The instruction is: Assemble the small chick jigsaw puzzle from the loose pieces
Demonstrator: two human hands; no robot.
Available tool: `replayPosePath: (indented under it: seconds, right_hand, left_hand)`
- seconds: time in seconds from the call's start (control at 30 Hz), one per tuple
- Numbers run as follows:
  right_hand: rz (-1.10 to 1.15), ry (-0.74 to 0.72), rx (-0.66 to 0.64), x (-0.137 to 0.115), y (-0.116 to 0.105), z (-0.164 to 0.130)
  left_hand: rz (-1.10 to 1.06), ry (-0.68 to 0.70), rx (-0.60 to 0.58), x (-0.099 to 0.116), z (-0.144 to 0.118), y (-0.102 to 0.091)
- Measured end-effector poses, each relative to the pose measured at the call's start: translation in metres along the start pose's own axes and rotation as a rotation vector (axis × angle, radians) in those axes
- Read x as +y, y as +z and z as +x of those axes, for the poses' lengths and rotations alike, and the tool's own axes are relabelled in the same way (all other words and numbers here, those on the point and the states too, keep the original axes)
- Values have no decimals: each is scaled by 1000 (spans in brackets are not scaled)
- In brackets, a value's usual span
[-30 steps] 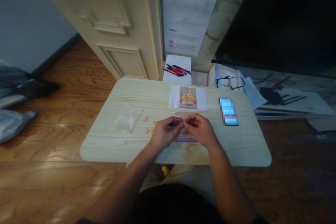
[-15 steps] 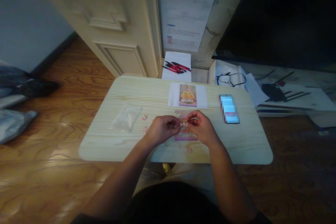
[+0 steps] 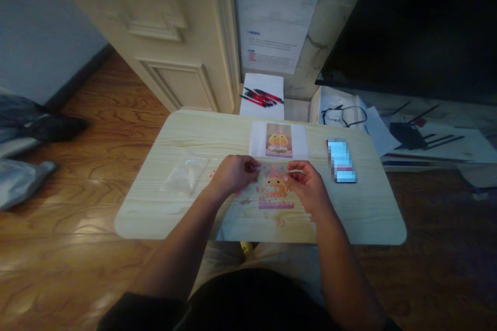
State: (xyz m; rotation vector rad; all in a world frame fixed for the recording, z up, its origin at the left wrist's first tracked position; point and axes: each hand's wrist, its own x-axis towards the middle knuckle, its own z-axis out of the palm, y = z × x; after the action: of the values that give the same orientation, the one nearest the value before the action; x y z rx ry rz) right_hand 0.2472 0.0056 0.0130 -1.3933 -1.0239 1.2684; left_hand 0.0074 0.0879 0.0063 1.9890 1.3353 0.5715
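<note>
A partly assembled jigsaw puzzle (image 3: 275,186) lies near the middle of the table, showing an orange figure with a pink hat. A gap separates the figure from the pink bottom strip (image 3: 276,205). At the puzzle's upper left edge, my left hand (image 3: 237,173) is closed in a pinch on what looks like a small jigsaw piece, mostly hidden by the fingers. My right hand (image 3: 308,183) has thumb and finger bent together at the right edge, seemingly on a piece there. Loose jigsaw pieces (image 3: 280,222) lie around, some partly under the hands.
Behind the puzzle lies a sheet with a reference picture (image 3: 278,140). A clear plastic bag (image 3: 188,175) is on the left, a phone (image 3: 341,161) on the right. Red and black pens (image 3: 262,97) rest on white paper beyond the table (image 3: 155,217).
My hands have moved apart from over the puzzle's middle to its left and right edges. The orange figure now shows between them, and loose pieces near the left wrist are uncovered.
</note>
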Motion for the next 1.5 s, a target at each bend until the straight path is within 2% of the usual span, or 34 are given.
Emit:
replayPosePath:
  seconds: [0.27,0.37,0.43,0.5,0.6,0.83,1.03,1.23,1.5]
  right_hand:
    - [-28,19,28,-2,-5,-1]
    - [-132,-22,66,-7,-10,-3]
    - [-288,-125,97,-8,-15,-4]
    - [-464,-255,86,-9,-18,-6]
    - [-627,-367,7,-6,-17,-6]
    - [-729,-418,-114,4,-6,-3]
    - [-832,-457,-129,3,-3,0]
    - [-849,-434,-129,-2,-1,0]
    - [-886,-442,-125,-4,-1,-6]
  left_hand:
    - [69,44,-10,0,1,2]
    - [158,211,21,3,-10,-1]
    - [203,375,-14,7,-21,-1]
    - [228,445,-29,11,-33,2]
    - [243,473,-64,15,-46,9]
    - [248,486,-19,14,-49,20]
    - [237,435,-58,18,-50,22]
    - [259,391,-62,27,-51,21]
    - [315,525,2,17,-59,19]
